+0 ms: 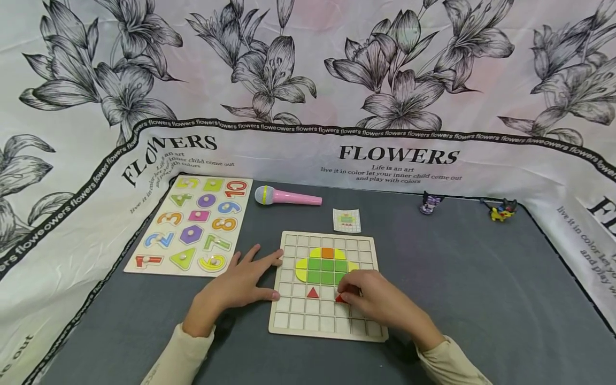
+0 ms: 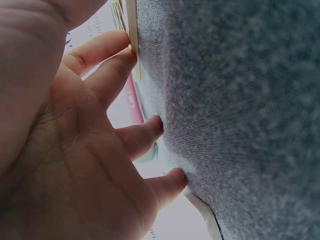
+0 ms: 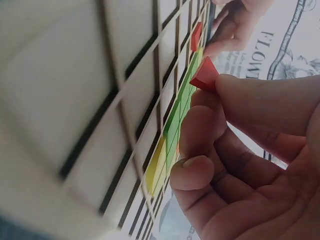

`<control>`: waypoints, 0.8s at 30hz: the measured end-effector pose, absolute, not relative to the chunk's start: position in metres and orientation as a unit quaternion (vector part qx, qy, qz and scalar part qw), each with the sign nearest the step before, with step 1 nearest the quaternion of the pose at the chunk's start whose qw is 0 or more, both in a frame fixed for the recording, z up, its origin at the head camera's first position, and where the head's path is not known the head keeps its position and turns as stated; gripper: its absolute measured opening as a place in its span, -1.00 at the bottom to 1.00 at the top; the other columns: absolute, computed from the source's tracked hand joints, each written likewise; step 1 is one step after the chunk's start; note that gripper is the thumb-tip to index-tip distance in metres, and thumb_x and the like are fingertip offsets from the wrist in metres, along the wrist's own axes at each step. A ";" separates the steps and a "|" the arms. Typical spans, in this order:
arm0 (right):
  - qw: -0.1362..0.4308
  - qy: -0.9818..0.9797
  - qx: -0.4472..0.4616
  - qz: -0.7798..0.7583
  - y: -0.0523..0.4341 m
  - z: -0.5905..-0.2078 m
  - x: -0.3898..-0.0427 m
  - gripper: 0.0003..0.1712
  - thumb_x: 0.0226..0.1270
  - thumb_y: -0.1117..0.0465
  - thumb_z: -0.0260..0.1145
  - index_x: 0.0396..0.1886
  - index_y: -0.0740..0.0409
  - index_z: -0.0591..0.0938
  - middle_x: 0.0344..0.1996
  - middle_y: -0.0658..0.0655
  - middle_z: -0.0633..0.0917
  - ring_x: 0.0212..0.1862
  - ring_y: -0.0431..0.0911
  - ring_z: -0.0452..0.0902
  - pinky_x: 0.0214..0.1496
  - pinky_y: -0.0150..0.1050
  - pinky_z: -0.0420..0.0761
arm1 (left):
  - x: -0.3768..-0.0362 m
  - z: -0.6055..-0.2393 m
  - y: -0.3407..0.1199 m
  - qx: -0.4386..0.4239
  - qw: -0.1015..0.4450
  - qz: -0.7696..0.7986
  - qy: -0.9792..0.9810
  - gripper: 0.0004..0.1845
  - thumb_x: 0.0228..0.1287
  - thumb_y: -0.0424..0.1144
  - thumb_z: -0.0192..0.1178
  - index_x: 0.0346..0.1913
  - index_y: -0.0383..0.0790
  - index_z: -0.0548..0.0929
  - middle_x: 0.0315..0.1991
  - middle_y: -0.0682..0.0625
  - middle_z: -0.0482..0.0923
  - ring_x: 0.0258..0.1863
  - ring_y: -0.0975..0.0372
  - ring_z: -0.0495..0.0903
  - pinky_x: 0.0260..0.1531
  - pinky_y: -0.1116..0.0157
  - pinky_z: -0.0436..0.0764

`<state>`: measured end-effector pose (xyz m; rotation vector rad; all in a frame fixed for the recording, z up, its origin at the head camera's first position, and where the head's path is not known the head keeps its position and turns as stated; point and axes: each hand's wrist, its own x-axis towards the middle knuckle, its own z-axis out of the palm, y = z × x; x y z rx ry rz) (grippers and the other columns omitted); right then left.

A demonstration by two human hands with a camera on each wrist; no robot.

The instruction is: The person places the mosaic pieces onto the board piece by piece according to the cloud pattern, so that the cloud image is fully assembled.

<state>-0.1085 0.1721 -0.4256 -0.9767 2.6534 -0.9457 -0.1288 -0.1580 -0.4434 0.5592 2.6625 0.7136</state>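
A square wooden grid board point(image 1: 289, 321) lies on the dark cloth, holding green square tiles point(image 1: 327, 271), rounded yellow tiles point(image 1: 301, 270), an orange tile point(image 1: 327, 253) and a red triangle tile point(image 1: 313, 293). My right hand point(image 1: 380, 297) pinches a second red triangle tile point(image 3: 205, 74) between thumb and fingers, close over the board below the green tiles. With fingers spread, my left hand point(image 1: 238, 283) rests at the board's left edge, its thumb and index fingertip at the rim. Above the board lies a small pattern card point(image 1: 346, 220).
A number-and-shape puzzle board point(image 1: 163, 219) lies at the left, partly behind my left hand. A pink toy microphone point(image 1: 289, 197) sits at the back. Two small figurines, one purple point(image 1: 430, 203) and one yellow point(image 1: 501, 210), stand back right. A flower-printed cloth point(image 1: 298, 155) rises behind.
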 end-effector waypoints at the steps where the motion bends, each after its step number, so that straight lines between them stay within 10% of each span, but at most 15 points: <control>1: 0.081 0.887 -0.325 -0.318 0.169 -0.426 -0.110 -0.85 0.43 0.40 0.47 -0.27 0.05 0.75 -0.39 -0.21 0.63 -0.33 -0.30 0.49 -0.25 -0.29 0.60 | -0.129 -0.443 -0.158 0.196 0.164 0.250 0.934 0.02 0.32 0.09 0.52 0.72 -0.02 0.23 0.48 0.09 0.51 0.70 -0.20 -0.13 0.56 -0.35 -0.25; 24: 0.073 0.880 -0.372 -0.285 0.140 -0.434 -0.126 -0.70 0.38 0.48 0.44 -0.42 0.00 0.65 -0.48 -0.22 0.57 -0.39 -0.29 0.41 -0.29 -0.32 0.53 | -0.129 -0.440 -0.156 0.191 0.165 0.244 0.936 0.01 0.31 0.09 0.52 0.72 -0.01 0.25 0.49 0.08 0.51 0.70 -0.19 -0.11 0.57 -0.34 -0.25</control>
